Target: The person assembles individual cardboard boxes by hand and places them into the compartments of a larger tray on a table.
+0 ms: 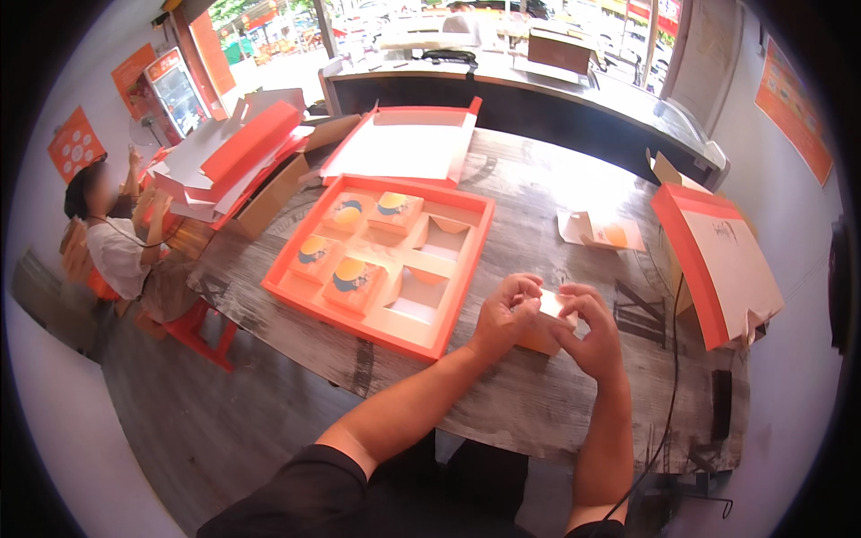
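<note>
Both hands are on a small carton with orange sides and a pale top, standing on the wooden table. My left hand pinches its upper left edge, while my right hand grips the upper right edge with thumb and fingers. Fingers hide part of the carton's top. To the left lies a shallow orange-red gift box base with a partitioned insert. Several printed small boxes sit in it, among them a front one and a back one. Two square recesses on its right side show pale floors.
A flattened printed carton lies beyond my hands. An orange and white box lid leans at the right, near a dangling black cable. Behind the base rests an open lid. Stacked cardboard and a seated person are left.
</note>
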{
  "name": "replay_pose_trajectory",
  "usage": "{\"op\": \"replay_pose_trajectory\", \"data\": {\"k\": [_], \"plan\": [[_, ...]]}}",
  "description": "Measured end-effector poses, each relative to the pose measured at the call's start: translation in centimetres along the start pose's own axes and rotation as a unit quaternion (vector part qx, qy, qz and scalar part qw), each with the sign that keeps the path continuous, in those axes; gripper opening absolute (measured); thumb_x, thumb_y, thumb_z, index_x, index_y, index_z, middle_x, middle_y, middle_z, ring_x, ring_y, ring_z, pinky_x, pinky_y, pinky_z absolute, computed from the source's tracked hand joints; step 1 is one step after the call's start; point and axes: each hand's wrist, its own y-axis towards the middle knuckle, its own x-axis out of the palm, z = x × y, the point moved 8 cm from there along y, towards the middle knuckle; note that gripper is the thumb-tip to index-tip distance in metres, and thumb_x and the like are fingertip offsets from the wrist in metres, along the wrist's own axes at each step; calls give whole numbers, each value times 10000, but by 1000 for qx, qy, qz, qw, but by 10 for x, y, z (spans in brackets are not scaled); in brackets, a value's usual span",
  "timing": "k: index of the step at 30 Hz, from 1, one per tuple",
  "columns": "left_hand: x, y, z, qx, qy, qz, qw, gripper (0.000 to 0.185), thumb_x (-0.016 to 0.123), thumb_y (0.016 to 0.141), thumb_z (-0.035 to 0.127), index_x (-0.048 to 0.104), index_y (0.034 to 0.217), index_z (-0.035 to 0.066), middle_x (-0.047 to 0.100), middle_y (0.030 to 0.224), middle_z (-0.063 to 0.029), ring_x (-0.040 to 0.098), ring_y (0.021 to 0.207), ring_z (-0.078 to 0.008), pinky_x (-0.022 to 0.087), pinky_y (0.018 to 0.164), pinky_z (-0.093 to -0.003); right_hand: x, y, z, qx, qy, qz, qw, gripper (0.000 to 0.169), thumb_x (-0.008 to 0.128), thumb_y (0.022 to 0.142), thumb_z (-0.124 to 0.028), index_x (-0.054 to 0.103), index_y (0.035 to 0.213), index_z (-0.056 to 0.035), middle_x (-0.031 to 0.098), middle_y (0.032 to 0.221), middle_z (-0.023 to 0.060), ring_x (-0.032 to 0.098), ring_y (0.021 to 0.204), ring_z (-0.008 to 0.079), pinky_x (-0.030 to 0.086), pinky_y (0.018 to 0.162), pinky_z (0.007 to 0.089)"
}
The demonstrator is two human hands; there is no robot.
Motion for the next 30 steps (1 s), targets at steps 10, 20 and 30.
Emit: {"op": "replay_pose_trajectory", "data": {"k": [10, 20, 30], "plan": [[12, -1, 13, -75, -39, -39, 996, 430, 624, 936, 84, 534, 1354, 47, 611, 1259, -94, 596, 1157, -168, 502, 1011, -344, 6, -9, 23, 83, 8, -48, 995, 488, 778, 788, -13, 541, 1208, -85, 642, 1307, 92, 619, 1209, 221, 517, 1012, 361], [10, -4, 16, -79, -58, -55, 994, 554, 741, 977, 281, 508, 1437, 77, 561, 1404, -136, 590, 1228, -197, 527, 989, -341, 7, -11, 42, 157, 307, 14, 939, 376, 728, 977, -79, 551, 1306, -48, 688, 1104, 38, 659, 1014, 96, 548, 848, 283], [35, -11, 43, 80, 135, -171, 973, 1282, 985, 666, 513, 264, 1637, 88, 319, 1647, -177, 367, 1512, -333, 455, 1133, -474, -2, -15, 53, 223, 356, 77, 904, 263, 617, 1071, -214, 600, 1252, -24, 681, 1096, 26, 628, 944, 68, 534, 822, 245]]}}
